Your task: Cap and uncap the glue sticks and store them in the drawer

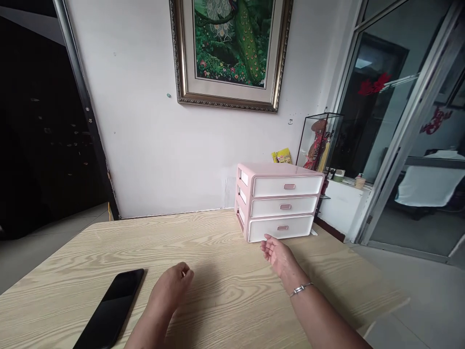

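Observation:
My right hand [278, 257] is just in front of the bottom drawer [265, 230] of a small pink and white drawer unit [278, 169]. Its palm faces left, and the loosely bent fingers hold nothing. A silver bracelet [301, 289] circles that wrist. All three drawers, each with a pink handle, are pushed in. Over the left part of the table, my left hand [170, 286] is curled closed, thumb near the index finger; nothing shows in it, though its palm side is hidden. To its left lies a black smartphone [114, 308], screen up.
The wood-grain table [218, 310] meets a white wall at the back. A yellow snack packet [282, 156] shows behind the drawer unit. A glass display case [317, 145] stands at its right rear, near a ledge with small containers [339, 175].

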Motion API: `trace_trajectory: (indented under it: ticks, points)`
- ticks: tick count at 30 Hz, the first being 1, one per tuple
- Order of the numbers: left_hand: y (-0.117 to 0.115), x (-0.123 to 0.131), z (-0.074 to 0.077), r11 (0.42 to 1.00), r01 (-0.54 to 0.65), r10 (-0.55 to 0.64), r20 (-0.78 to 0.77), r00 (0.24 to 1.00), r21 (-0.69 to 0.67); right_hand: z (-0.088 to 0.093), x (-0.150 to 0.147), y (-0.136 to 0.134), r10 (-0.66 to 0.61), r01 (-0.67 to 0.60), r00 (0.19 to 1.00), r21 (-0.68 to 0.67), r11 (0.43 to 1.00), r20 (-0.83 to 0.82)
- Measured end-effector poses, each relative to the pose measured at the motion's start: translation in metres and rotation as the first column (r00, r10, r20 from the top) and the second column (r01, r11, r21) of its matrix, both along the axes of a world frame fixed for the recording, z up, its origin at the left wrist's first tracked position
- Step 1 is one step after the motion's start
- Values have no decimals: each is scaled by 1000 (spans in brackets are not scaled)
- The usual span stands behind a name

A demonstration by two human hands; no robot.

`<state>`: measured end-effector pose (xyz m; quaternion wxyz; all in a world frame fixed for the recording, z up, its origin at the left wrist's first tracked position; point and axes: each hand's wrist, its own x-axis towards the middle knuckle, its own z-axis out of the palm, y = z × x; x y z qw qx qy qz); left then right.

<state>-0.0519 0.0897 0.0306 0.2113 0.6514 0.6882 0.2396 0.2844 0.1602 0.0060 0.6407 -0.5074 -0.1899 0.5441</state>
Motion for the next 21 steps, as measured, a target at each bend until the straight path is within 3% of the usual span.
trace_trajectory:
  ticks: [5, 10, 21]
  points:
    - [-14, 0, -15, 996, 66, -77, -251, 965, -54, 2, 33, 10, -99, 98, 995, -91, 991, -14]
    - [-16, -1, -32, 995, 87, -97, -282, 955, -48, 9, 47, 31, -163, 161, 987, -126, 979, -4]
    - [-8, -2, -26, 992, 50, -82, -295, 952, -116, 14, 57, 61, -210, 212, 977, -156, 965, 30]
